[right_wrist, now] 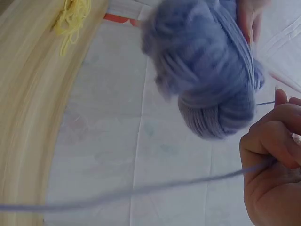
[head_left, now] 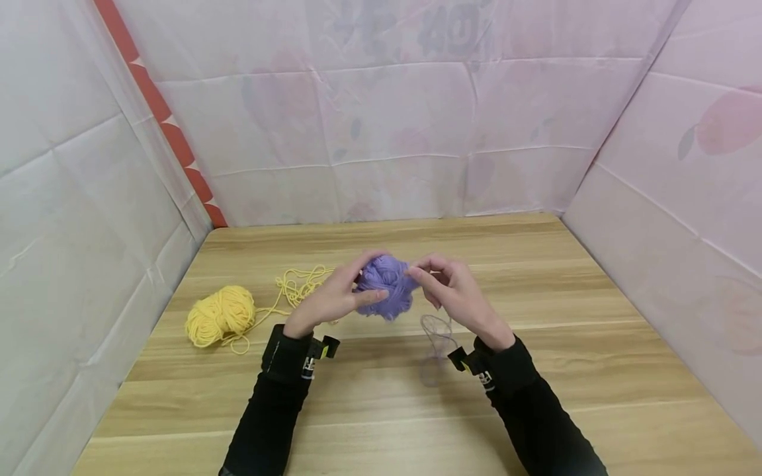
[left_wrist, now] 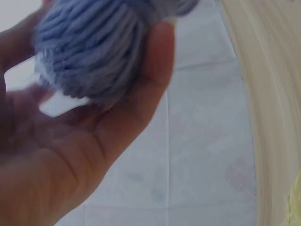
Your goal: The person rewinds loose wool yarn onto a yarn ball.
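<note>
A purple ball of yarn (head_left: 387,284) is held up over the table by my left hand (head_left: 333,294), thumb across its near side and fingers around the far side. In the left wrist view, thumb and fingers wrap the wound strands of the yarn ball (left_wrist: 94,52). Just to the right of the ball, my right hand (head_left: 455,287) pinches a purple strand. The right wrist view shows this strand (right_wrist: 141,190) running through the curled fingers of the right hand (right_wrist: 275,155), with a short length leading toward the ball. Loose purple yarn (head_left: 437,334) hangs below the right hand.
A yellow ball of yarn (head_left: 220,316) sits on the left of the wooden table (head_left: 565,396). Its loose yellow strands (head_left: 297,285) trail in loops toward the left hand. Pale patterned sheets (head_left: 405,132) enclose the table at the back and sides.
</note>
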Motion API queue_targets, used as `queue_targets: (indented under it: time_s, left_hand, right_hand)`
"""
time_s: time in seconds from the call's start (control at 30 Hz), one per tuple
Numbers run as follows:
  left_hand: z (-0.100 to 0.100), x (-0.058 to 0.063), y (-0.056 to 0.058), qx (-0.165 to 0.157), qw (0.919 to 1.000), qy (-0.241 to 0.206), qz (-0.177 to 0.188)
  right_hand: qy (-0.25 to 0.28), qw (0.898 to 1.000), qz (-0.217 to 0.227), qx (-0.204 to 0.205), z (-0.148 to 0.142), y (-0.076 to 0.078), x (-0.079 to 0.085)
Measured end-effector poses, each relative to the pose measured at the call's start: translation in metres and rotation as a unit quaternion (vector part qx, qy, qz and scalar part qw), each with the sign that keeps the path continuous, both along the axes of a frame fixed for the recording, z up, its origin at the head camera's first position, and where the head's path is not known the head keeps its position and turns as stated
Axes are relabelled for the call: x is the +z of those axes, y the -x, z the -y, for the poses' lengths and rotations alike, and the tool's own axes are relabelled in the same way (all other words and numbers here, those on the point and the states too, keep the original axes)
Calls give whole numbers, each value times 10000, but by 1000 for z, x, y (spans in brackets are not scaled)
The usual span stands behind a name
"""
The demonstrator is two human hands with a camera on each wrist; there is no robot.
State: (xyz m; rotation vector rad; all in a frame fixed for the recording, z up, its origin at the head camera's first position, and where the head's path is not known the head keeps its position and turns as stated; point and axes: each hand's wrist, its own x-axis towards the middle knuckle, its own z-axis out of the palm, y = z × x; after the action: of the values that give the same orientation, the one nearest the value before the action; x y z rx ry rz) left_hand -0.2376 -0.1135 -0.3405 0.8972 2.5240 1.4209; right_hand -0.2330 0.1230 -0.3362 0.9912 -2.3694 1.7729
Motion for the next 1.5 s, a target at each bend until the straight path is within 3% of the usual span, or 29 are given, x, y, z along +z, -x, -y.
queue_targets:
  time_s: [0.2,0.37,0.47,0.6,0.77,1.0,1.17,1.33,1.5]
  left_hand:
    - [-3,2,1,755,9930,-847,340]
    - [-4,4,1,1130,9758,-1691,798]
    - [-3,6,0,1161,9640,-2187,963]
    - [0,8,-1,1019,9515,-2723,1010]
    - [2,9,-4,815,9443,-2977,1145]
    - [7,9,-7,-98,9359,-3127,1623]
    - [11,10,-9,-734,9447,-2699,1711]
    - [12,11,-11,-1043,9652,-1868,1502]
    - [13,10,-13,-1225,9779,-1100,1292]
  right_hand:
    - [-147,9986,-481,187,5,-4,1]
    - [-434,9975,-410,366,9,-6,-1]
    - [-601,9968,-301,426,13,-6,-3]
    - [-766,9956,-262,462,17,-3,-7]
    - [-757,9958,-50,518,18,1,-11]
    - [-554,9961,254,645,10,10,-20]
    - [-393,9961,136,782,-2,15,-20]
    - [-657,9951,224,698,-11,16,-14]
    - [-924,9937,485,409,-13,16,-10]
